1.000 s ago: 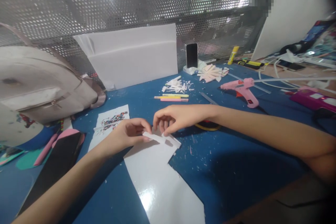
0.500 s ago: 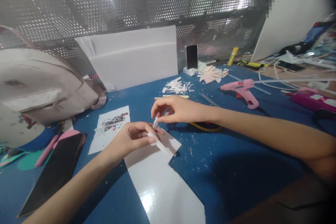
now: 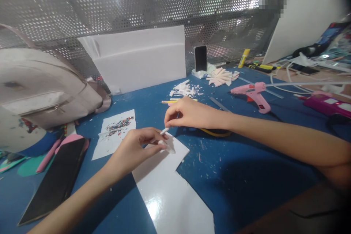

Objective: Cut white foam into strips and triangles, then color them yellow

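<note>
My left hand [image 3: 146,144] pinches a small white strip [image 3: 168,148] that looks like cut foam or card, just above a glossy white board [image 3: 178,193]. Between both hands runs a thin white stick [image 3: 164,131]. The fingertips of my right hand [image 3: 183,113] are closed on its upper end, while the lower end passes behind the left fingers, where I cannot see it. Beneath my right wrist lies a yellow-edged item [image 3: 216,132], mostly covered.
Behind the hands are white scraps [image 3: 185,88], pencils [image 3: 168,102] and a propped phone [image 3: 200,58]. A pink glue gun [image 3: 255,93] lies right, near a purple tool [image 3: 329,105]. Leftward are paper with coloured bits [image 3: 108,142], a black slab [image 3: 55,182] and a backpack [image 3: 46,84].
My right hand has shifted slightly right, and the thin stick now tilts flatter. The white strip in my left hand has turned and shows less of its length.
</note>
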Demonstrator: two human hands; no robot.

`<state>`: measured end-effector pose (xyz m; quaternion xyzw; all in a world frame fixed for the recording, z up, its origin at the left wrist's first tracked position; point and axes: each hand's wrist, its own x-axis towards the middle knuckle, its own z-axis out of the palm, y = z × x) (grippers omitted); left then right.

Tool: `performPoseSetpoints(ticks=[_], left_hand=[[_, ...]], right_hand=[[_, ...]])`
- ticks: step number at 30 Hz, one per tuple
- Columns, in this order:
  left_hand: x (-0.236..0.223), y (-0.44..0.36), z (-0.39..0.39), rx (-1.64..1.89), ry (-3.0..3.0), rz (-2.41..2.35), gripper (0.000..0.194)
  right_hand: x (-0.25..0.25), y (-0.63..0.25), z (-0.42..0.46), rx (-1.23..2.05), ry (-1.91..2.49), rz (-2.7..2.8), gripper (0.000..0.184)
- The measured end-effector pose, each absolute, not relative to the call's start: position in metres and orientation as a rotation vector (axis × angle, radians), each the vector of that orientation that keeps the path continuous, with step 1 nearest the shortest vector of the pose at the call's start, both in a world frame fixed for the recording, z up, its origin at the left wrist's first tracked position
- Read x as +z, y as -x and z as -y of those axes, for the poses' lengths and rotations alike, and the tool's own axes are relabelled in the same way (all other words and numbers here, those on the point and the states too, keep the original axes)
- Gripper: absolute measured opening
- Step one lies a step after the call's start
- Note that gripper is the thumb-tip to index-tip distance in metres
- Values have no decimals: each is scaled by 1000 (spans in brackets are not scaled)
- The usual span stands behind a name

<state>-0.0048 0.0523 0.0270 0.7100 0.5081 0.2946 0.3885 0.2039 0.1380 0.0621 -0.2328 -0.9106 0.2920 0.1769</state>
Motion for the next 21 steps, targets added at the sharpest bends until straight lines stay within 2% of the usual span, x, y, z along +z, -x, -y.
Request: performPoseSetpoints(ticks=[6,12,21], left_hand=[[28,5,-52,774,-1798,-1297,6],[28,6,-54,847,-1736,-1263,6],[25,4,-53,888,-1615,-1200,10]], right_hand=[[57,-201,-132,508,603,2589,15],[62,-200,-134,599,694,2385,15],[62,-200,-124,644,399,2325,8]])
